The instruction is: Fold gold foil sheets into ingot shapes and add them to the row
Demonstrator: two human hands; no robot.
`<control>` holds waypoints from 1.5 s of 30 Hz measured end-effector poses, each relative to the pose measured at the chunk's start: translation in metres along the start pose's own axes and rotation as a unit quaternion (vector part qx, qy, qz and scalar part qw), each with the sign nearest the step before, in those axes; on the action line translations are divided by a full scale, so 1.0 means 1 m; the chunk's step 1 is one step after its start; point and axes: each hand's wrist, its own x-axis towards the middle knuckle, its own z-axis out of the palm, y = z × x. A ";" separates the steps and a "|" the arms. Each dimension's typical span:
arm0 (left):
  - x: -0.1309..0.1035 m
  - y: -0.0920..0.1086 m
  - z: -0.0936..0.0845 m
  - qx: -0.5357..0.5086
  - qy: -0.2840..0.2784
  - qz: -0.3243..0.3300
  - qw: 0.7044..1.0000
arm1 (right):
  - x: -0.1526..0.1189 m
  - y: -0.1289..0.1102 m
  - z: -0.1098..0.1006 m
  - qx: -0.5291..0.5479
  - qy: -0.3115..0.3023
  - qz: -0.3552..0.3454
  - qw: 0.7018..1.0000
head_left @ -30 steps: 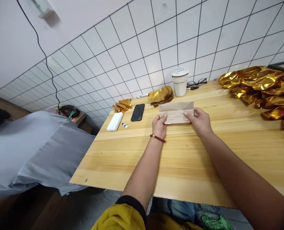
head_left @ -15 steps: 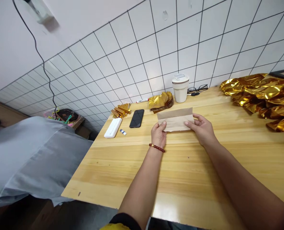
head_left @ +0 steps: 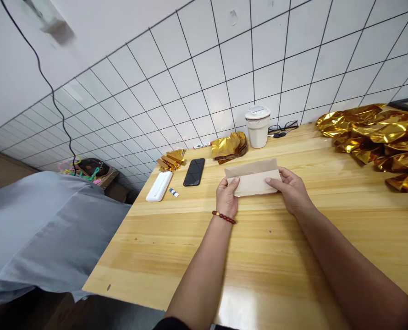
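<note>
A sheet of pale brownish paper with a lengthwise crease is held up over the wooden table. Its lower part faces me, and the far strip tilts up behind the crease. My left hand grips the left end, thumb on top and the other fingers underneath. On the right end, my right hand pinches the paper with its thumb in front and fingers behind. A beaded bracelet circles my left wrist.
Beyond the paper stand a white lidded cup and glasses. Gold foil pieces lie left of the cup, near a black phone and a white power bank. Crumpled gold foil covers the right back. Grey cloth is at left.
The paper has tipped slightly, so its lower part shows taller and the far strip stands up more. Both hands keep their grip. The view has shifted a little.
</note>
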 end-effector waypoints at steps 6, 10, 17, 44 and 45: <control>-0.004 0.003 0.003 0.005 -0.005 -0.003 1.000 | 0.002 0.001 -0.004 -0.021 -0.011 0.006 1.000; -0.005 0.007 0.003 -0.005 -0.027 -0.014 1.000 | 0.003 0.001 -0.007 -0.036 0.006 0.001 0.999; 0.000 0.009 -0.001 -0.033 0.000 -0.034 0.999 | 0.003 -0.002 -0.009 -0.022 -0.004 0.015 1.000; -0.010 0.014 0.003 -0.085 -0.100 -0.072 0.989 | 0.000 -0.002 0.002 0.015 -0.048 0.013 0.999; -0.011 0.013 0.004 -0.077 -0.100 -0.081 0.989 | 0.001 0.000 0.003 0.008 -0.043 -0.001 0.999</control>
